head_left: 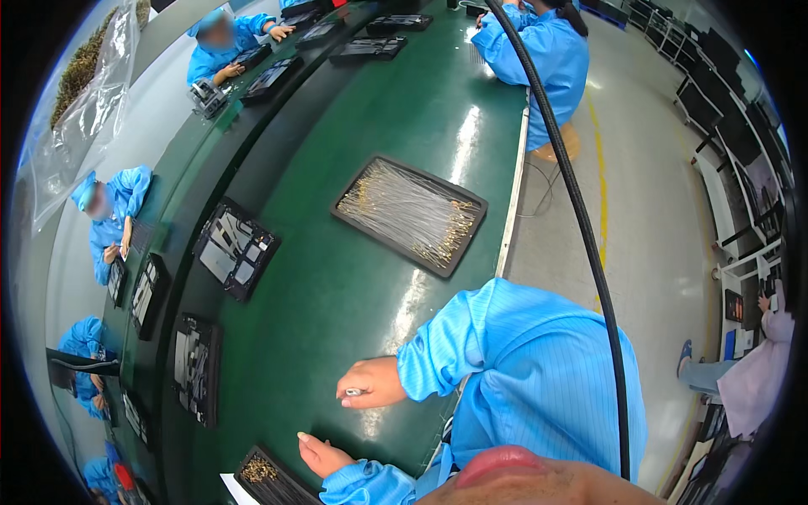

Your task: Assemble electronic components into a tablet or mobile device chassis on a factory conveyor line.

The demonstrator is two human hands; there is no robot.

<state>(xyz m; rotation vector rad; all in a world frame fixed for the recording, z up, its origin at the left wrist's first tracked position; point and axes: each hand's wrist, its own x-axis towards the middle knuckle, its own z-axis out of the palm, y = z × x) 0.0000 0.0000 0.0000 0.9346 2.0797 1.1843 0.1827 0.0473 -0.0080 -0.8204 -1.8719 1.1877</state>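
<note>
At a green worktop (295,337), your right hand (373,385) is poised with fingers curled together, closed on a small silvery piece (354,391) at the tips, too small for its kind or long axis to be made out. Your left hand (324,455), lower in view, appears to carry nothing; part of it is turned away, so whether its fingers are apart or together cannot be told.

The two hands are near each other but not touching, the silvery piece up and to the right of your left fingertips. Just beside your left hand, toward the lower left of view, lies a small black tray (290,488) with gold-coloured pieces (258,469) heaped at its upper end. Its long axis slants from upper left to lower right, its lower end cut off by the edge of view; of your two hands, the left is clearly nearer.

Well apart, above both hands, a larger dark tray (383,242) lies flat, filled with thin pale wires (408,206) tipped in gold colour. Its long side slants the same way, and here your right hand is the nearer one, with bare green surface between
</note>
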